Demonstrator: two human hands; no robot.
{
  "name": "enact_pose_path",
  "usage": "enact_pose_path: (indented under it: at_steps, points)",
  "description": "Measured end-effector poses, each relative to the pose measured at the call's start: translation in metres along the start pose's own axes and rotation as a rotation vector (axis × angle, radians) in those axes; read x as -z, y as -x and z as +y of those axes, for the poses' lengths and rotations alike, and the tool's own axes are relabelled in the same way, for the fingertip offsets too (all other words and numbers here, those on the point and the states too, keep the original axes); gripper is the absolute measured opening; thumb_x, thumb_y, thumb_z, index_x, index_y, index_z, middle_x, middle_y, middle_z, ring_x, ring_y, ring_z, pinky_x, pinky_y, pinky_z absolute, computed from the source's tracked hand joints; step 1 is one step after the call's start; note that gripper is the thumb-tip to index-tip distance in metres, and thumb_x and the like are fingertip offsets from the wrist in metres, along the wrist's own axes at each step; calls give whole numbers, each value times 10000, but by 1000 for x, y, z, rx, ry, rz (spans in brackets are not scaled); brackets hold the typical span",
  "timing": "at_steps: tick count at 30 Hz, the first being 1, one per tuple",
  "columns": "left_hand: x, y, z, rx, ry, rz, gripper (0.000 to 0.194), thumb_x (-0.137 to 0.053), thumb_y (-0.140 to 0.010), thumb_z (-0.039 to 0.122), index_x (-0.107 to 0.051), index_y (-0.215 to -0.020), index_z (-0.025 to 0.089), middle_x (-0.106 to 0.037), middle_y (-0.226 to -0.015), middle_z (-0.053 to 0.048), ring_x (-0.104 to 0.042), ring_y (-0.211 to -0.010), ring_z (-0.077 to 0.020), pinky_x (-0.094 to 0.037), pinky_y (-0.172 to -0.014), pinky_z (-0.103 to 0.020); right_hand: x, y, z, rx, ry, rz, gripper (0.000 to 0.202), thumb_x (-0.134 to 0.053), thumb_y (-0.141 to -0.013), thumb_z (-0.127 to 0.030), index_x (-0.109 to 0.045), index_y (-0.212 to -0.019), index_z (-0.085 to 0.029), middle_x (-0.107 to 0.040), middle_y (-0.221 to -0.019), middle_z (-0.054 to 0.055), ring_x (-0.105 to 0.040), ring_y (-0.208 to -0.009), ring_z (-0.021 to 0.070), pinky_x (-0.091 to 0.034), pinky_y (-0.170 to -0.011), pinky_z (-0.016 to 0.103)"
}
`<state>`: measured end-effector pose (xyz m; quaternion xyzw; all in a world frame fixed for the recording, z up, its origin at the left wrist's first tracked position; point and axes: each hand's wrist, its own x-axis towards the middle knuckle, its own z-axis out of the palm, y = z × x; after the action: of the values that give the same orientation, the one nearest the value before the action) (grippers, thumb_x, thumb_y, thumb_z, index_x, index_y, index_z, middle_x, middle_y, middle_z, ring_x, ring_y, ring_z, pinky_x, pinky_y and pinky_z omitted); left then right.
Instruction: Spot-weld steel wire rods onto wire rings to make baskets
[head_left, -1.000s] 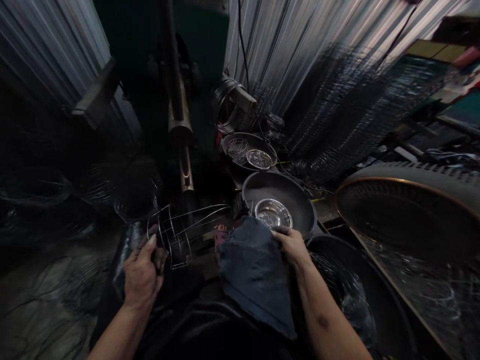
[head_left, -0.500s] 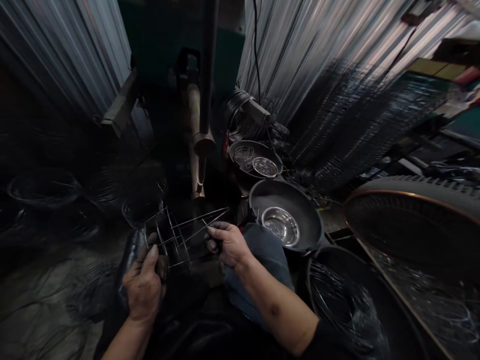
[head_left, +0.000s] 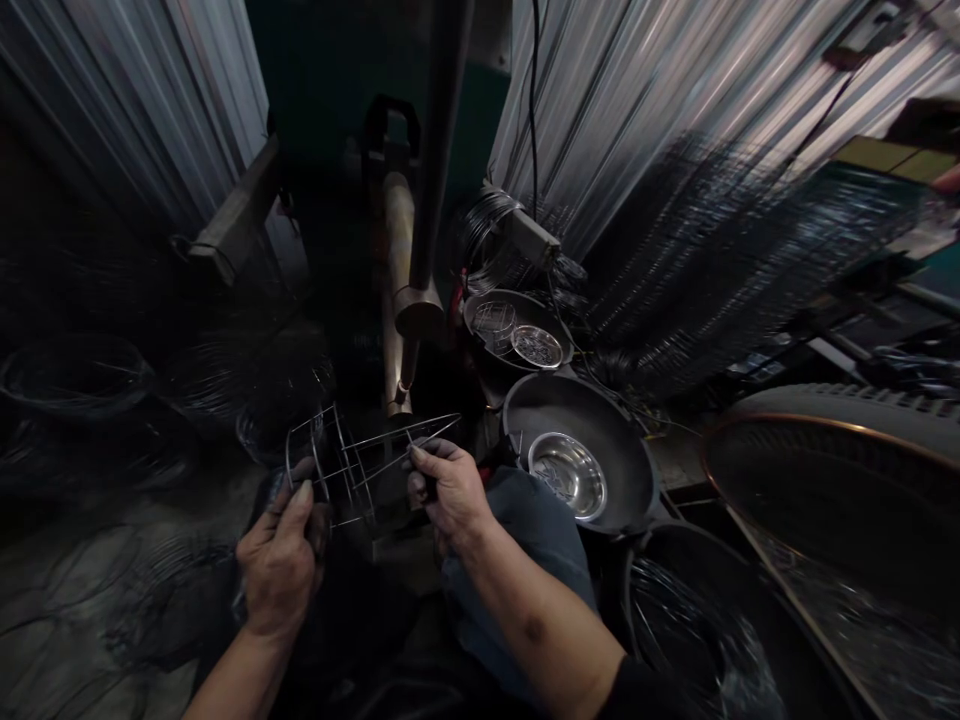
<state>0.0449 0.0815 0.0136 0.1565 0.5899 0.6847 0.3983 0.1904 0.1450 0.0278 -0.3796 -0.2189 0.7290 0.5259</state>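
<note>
A small wire frame [head_left: 346, 462] of thin metal rods, with a long pointed V of wire reaching right, is held below the machine's copper-coloured electrode tips [head_left: 400, 402]. My left hand [head_left: 279, 565] is closed on the frame's left side, thumb on top and fingertips dark with grime. Near the point of the V, my right hand [head_left: 456, 495] pinches with thumb and finger. A short wire end shows at its fingertips, crossing the V; whether it is a separate piece I cannot tell. The wires stay apart from the electrode tips, as far as the view shows.
To the right, a black pan [head_left: 622, 450] holds a steel bowl [head_left: 568, 475] of short wire pieces. Behind it stands another pan [head_left: 480, 310] with a small dish [head_left: 537, 346]. Wire coils [head_left: 491, 230], a tub [head_left: 637, 560] and a large round fan-like guard [head_left: 750, 405] crowd around.
The view has shifted slightly, so the machine and pans sit a little lower and further right. Both hands keep their hold, and the wire frame has tilted slightly.
</note>
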Motion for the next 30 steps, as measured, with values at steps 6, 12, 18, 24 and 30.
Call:
enact_pose_path:
  at_steps: [6, 12, 18, 24, 30]
  points:
    - [-13, -14, 8, -9, 51, -14, 408, -765, -680, 379, -717, -1051, 215, -442, -501, 80, -364, -406, -28, -309, -387, -135, -13, -13, -12, 42, -1, 15, 304, -846, -463, -249, -621, -628, -130, -618, -511, 0, -429, -341, 54, -261, -339, 175]
    - [-25, -21, 23, 3, 41, -67, 448, -750, -690, 403, -707, -1080, 187, -395, -470, 82, -344, -385, -37, -268, -355, -147, -22, -21, -21, 81, -8, 13, 282, -833, -472, -233, -630, -634, -124, -622, -512, 15, -429, -347, 57, -263, -348, 178]
    - [-29, -26, 23, -7, 47, -74, 425, -747, -693, 406, -714, -1051, 178, -372, -444, 87, -320, -365, -35, -259, -344, -147, -25, -28, -23, 99, -8, 22, 251, -821, -508, -221, -620, -629, -130, -612, -506, 5, -406, -346, 52, -253, -347, 180]
    - [-32, -24, 29, 4, 20, -65, 446, -739, -692, 396, -707, -1083, 185, -391, -449, 82, -339, -363, -42, -264, -331, -143, -27, -28, -22, 78, 1, 28, 207, -795, -578, -195, -609, -649, -136, -610, -529, -1, -420, -366, 51, -265, -354, 173]
    - [-35, -21, 37, -13, -26, -36, 436, -732, -686, 402, -707, -1051, 165, -376, -434, 84, -331, -349, -46, -235, -317, -143, -24, -27, -32, 58, -15, 103, 228, -787, -606, -191, -577, -686, -154, -607, -540, -26, -498, -407, 82, -344, -378, 187]
